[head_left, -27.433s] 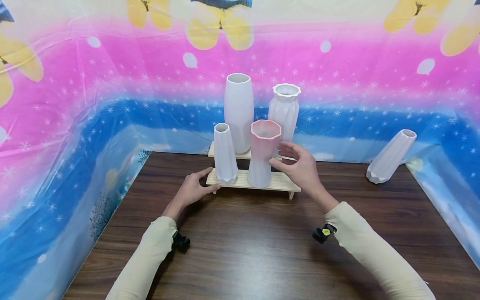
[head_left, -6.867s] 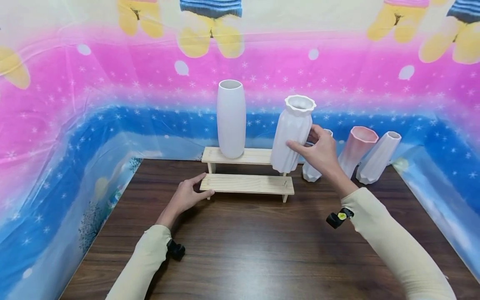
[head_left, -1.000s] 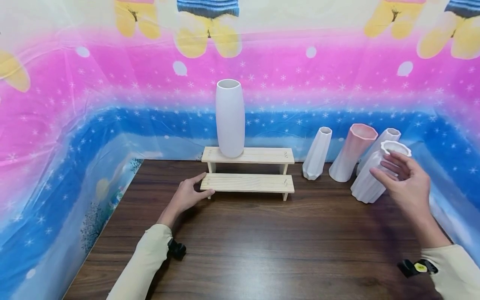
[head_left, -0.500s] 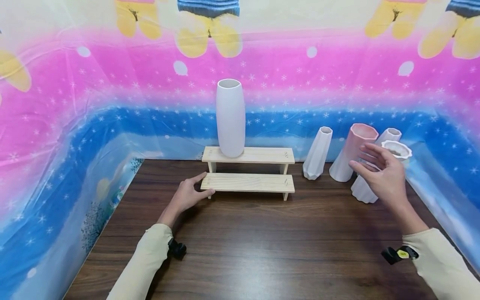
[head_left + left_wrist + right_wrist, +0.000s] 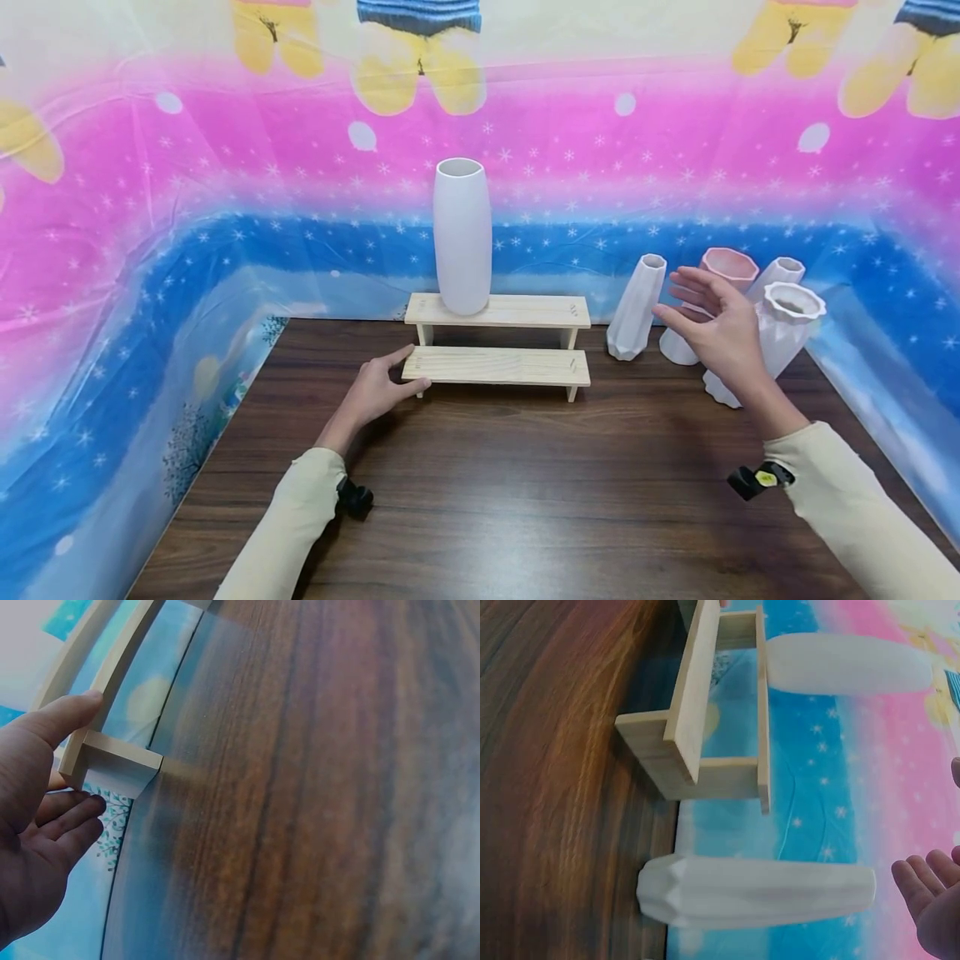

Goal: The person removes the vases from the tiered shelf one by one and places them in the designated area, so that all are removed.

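Observation:
In the head view my left hand (image 5: 377, 390) holds the left end of a two-step wooden stand (image 5: 495, 365), its thumb at the front edge of the lower step. The left wrist view shows the thumb against the board (image 5: 112, 671) and the other fingers beyond its end. A tall smooth white vase (image 5: 462, 242) stands upright on the upper step, towards the left. My right hand (image 5: 716, 329) is raised with nothing in it, fingers spread, in front of the pink-rimmed vase (image 5: 729, 265). Just left of its fingertips is a slim faceted white vase (image 5: 636, 310).
Beside the right hand stand a white vase with a scalloped rim (image 5: 793, 333) and, partly hidden behind it, another slim white vase (image 5: 780, 271). The dark wooden table (image 5: 480, 483) reaches a printed cloth backdrop (image 5: 315, 233) at the back and sides.
My right hand has let go of the scalloped-rim vase and moved left, past the pink-rimmed vase. Earlier, vases left the stand for the table's right side. The left hand stays put.

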Demonstrator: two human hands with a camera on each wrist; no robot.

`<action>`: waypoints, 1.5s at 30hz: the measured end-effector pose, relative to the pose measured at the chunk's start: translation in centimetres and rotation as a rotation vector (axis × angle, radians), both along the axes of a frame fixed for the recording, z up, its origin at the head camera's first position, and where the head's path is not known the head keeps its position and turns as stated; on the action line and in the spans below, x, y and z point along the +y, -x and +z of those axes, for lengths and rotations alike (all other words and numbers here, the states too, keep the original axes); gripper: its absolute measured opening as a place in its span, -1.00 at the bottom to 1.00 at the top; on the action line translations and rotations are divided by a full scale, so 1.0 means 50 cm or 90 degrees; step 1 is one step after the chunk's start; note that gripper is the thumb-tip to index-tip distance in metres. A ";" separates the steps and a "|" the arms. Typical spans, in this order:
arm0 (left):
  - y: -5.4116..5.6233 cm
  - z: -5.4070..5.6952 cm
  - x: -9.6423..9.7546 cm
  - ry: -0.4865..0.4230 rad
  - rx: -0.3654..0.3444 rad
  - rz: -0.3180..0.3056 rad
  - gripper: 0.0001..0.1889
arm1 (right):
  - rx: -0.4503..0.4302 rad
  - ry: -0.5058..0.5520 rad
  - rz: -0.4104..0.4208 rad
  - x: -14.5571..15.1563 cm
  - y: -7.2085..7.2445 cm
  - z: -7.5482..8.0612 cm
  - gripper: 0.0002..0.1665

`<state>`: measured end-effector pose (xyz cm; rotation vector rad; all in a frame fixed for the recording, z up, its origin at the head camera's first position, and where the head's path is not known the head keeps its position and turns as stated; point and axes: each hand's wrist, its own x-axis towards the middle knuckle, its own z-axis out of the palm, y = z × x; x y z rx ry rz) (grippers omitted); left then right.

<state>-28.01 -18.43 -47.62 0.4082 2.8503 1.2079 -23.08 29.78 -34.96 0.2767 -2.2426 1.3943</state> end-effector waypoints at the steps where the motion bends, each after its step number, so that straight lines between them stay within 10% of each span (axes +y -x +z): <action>1: 0.000 0.000 0.000 0.001 0.001 0.001 -0.14 | -0.002 0.005 0.004 -0.006 0.004 0.002 -0.25; 29: 0.001 -0.002 -0.003 -0.005 0.007 -0.009 -0.12 | -0.066 0.039 0.146 -0.196 0.095 0.023 -0.16; 45: -0.002 0.000 -0.001 -0.002 0.004 -0.006 -0.14 | -0.152 0.018 0.139 -0.301 0.176 0.028 0.06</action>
